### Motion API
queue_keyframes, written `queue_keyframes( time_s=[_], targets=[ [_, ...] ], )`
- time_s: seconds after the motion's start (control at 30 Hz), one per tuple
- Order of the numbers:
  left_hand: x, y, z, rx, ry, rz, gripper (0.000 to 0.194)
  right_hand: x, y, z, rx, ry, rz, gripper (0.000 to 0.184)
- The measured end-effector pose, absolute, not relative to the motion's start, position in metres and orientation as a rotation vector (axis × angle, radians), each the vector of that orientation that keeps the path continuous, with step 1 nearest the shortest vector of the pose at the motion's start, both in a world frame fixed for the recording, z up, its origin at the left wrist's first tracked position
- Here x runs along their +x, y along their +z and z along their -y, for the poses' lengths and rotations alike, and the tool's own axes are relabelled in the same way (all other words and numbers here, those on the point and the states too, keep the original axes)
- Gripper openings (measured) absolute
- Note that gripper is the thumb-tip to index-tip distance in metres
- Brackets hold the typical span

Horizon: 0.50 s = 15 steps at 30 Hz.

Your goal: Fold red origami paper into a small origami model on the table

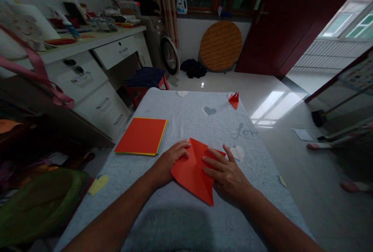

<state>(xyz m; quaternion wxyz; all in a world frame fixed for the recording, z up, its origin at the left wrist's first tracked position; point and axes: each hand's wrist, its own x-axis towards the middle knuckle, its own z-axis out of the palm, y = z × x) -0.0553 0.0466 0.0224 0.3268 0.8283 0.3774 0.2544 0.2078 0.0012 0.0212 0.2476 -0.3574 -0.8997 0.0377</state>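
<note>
A folded red paper sheet lies on the grey cloth-covered table right in front of me. My left hand rests on its left edge with the fingers curled, pressing the fold near the top corner. My right hand lies flat on the sheet's right side, fingers stretched out and slightly apart. A stack of coloured square paper, red on top, sits to the left of my left hand. A small folded red paper figure stands at the table's far right edge.
A white desk with drawers and clutter runs along the left. A stool stands beyond the table's far end. A round wooden tabletop leans on the far wall. Someone's feet show at the right on the tiled floor.
</note>
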Motion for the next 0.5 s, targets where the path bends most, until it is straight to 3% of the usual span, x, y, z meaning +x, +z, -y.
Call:
queue_keyframes(
  time_s=[0.17, 0.4, 0.5],
  targets=[
    [-0.068, 0.038, -0.035, 2.628, 0.496, -1.010, 0.036, 0.205, 0.016, -0.002, -0.948, 0.202, 2.439, 0.041],
    [-0.060, 0.051, -0.013, 2.818, 0.468, -0.923, 0.032, 0.205, 0.020, -0.003, -0.939, 0.296, 2.396, 0.033],
    [-0.052, 0.040, -0.013, 2.798, 0.539, -0.898, 0.017, 0.205, 0.023, -0.002, -0.923, 0.324, 2.365, 0.028]
  ],
)
